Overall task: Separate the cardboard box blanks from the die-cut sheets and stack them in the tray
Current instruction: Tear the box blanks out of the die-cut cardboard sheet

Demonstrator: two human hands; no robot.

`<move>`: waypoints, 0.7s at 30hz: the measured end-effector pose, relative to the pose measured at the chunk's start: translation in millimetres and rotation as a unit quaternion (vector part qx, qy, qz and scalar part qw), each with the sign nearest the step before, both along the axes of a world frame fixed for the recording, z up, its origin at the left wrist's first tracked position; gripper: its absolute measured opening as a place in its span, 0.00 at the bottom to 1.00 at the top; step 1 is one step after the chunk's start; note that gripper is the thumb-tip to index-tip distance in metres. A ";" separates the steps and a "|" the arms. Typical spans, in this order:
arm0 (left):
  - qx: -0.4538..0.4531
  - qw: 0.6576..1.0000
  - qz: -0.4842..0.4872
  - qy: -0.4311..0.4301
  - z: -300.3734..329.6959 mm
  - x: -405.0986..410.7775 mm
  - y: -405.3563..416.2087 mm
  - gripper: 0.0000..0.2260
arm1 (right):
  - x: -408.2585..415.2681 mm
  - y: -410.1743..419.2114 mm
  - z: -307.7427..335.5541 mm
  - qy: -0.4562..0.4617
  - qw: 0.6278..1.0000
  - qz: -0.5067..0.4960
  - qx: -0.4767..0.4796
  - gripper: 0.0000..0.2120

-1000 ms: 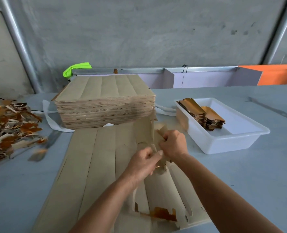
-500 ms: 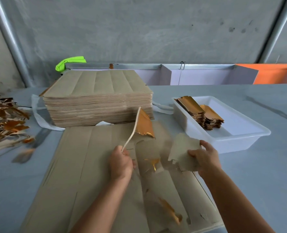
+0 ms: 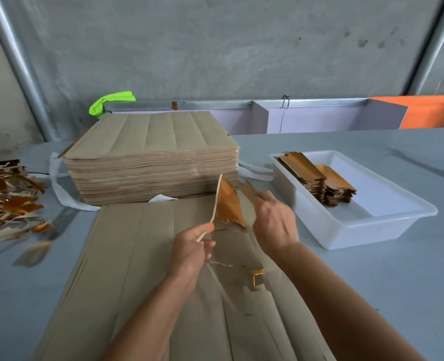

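Table [image 3: 371, 295]: I see the grey top carrying everything; far off to the left of my grip lies a scrap pile [image 3: 5, 201], and loose offcuts could drift back among good pieces.

Sheet stack [image 3: 150, 162]: a tall block of uncut sheets stands just beyond my hands; an elbow or a hard tug near it could, I judge, skew the top layers.

Working sheet [image 3: 127, 269]: it lies flat under both forearms, partly torn along its cuts. Pulling upward with nothing pressing it down could lift the whole sheet or rip across a neighbouring blank.

Tray [image 3: 371, 230]: the white tub sits to the right of my right hand, with two short piles of gold blanks [image 3: 319, 183] at its far end. A careless drop could land crooked or topple them.

Right hand [image 3: 274, 220]: it looks blurred, fingers curled around a tan piece [image 3: 246, 190] that shows just above the knuckles; I judge it gripped, though the blur hides how firmly. A loose hold could let it fall short of the tray.

Left hand [image 3: 192, 246]: thumb and fingers pinch the lower end of a thin strip [image 3: 217, 201], which rises from the grip with a gold-faced flap [image 3: 230, 207] hanging off it. If that flap is a blank not yet freed, it could tear or go out with the waste.

Gold scrap [image 3: 257, 273]: a small bent bit lies on the sheet below my hands; it could get swept into the tray.
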State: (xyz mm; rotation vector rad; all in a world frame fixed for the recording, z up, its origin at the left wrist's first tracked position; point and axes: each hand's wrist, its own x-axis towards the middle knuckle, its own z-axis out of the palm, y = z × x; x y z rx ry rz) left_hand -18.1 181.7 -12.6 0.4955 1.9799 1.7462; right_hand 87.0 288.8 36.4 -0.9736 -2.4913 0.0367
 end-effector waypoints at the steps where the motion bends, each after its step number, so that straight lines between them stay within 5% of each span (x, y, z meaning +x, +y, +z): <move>1: 0.001 1.000 -0.004 -0.008 2.1 0.0 -1.8 0.27 | -9.3 1.1 -1.5 -0.021 0.999 0.024 0.008 0.15; 6: 0.039 0.999 -0.025 -0.015 6.9 1.6 -9.4 0.27 | -42.3 4.2 -11.9 -0.027 0.997 0.062 -0.023 0.12; 12: 0.110 0.991 0.074 -0.018 16.5 -3.6 -9.1 0.09 | -55.9 -0.3 -19.5 -0.098 0.988 0.120 0.000 0.08; 18: 0.011 0.994 0.105 -0.022 25.3 -12.7 7.9 0.19 | -56.2 -8.2 -25.1 -0.063 0.988 0.116 0.079 0.11; 21: 0.003 0.998 0.052 -0.028 30.2 -18.3 14.9 0.12 | -52.7 -13.6 -25.4 -0.050 0.986 0.115 0.110 0.04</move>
